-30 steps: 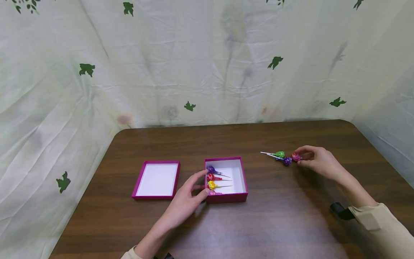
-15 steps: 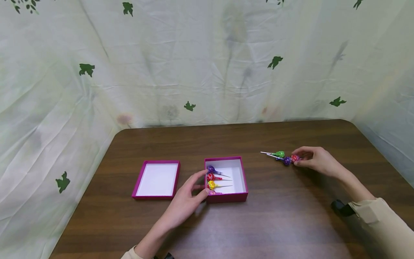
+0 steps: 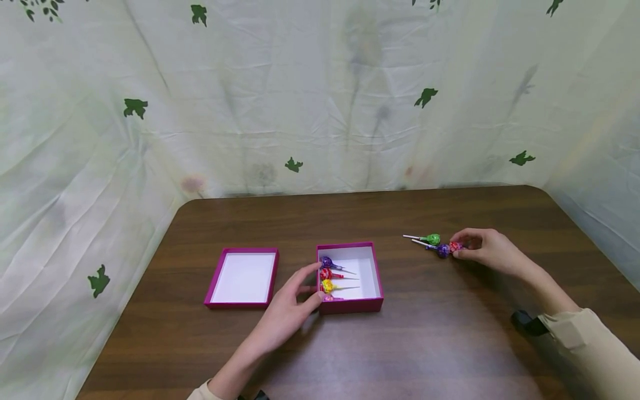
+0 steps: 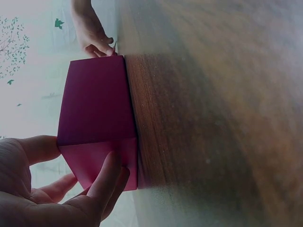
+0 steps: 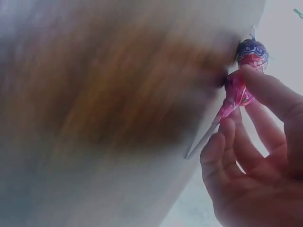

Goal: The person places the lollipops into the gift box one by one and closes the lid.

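Observation:
My right hand (image 3: 489, 248) pinches a pink-and-red wrapped lollipop (image 5: 244, 93) by its wrapper just under the head, with its white stick pointing back past the fingers. Immediately left of it lie a purple lollipop (image 3: 443, 251) and a green lollipop (image 3: 433, 239), sticks to the left. My left hand (image 3: 284, 312) rests against the left side of a magenta box (image 3: 350, 306). Its fingers (image 4: 108, 172) lie along the outer wall and the thumb touches a top corner. Inside, along the left wall, are purple, red and yellow lollipops (image 3: 327, 286), and a pink one partly hidden by the thumb.
A magenta lid (image 3: 243, 276) with a white inside lies left of the box on the brown wooden table (image 3: 400, 350). A pale curtain (image 3: 320, 100) with green leaf shapes hangs behind the table and along its sides.
My right hand has shifted slightly left, bringing the pink-and-red lollipop right up to the purple one. The left hand and the box have stayed in place.

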`<action>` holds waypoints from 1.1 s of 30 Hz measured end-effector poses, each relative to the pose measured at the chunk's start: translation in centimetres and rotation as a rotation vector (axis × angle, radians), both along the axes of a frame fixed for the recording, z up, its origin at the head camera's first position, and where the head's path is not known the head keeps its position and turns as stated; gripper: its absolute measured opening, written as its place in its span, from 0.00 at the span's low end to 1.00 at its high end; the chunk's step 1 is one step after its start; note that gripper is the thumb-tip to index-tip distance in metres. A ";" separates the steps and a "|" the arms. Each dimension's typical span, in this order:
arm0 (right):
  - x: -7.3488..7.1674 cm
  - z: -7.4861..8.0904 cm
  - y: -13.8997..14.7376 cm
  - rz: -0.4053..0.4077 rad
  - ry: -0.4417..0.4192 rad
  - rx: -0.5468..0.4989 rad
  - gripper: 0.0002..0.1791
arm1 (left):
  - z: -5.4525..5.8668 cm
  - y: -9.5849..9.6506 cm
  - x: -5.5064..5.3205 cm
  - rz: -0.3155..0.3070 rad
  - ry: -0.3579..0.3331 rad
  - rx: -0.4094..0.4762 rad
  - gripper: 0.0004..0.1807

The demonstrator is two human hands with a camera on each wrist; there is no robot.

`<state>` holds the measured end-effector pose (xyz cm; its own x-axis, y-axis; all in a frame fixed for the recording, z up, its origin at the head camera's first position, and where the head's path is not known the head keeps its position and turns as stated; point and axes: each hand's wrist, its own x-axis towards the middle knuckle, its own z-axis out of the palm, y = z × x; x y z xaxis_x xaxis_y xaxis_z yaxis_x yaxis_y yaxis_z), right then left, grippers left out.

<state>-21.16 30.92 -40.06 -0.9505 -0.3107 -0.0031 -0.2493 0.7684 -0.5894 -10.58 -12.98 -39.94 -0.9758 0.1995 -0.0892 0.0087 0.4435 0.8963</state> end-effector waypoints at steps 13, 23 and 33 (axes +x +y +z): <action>1.2 0.3 -0.8 -0.034 0.084 -0.031 0.15 | 0.1 0.1 0.0 0.004 -0.007 -0.011 0.30; 2.2 0.4 -2.0 -0.039 0.192 -0.100 0.12 | 0.0 0.0 0.1 0.003 0.001 -0.006 0.30; 3.0 0.7 -3.6 -0.023 0.192 -0.167 0.13 | 0.0 0.0 0.0 0.001 0.008 -0.007 0.31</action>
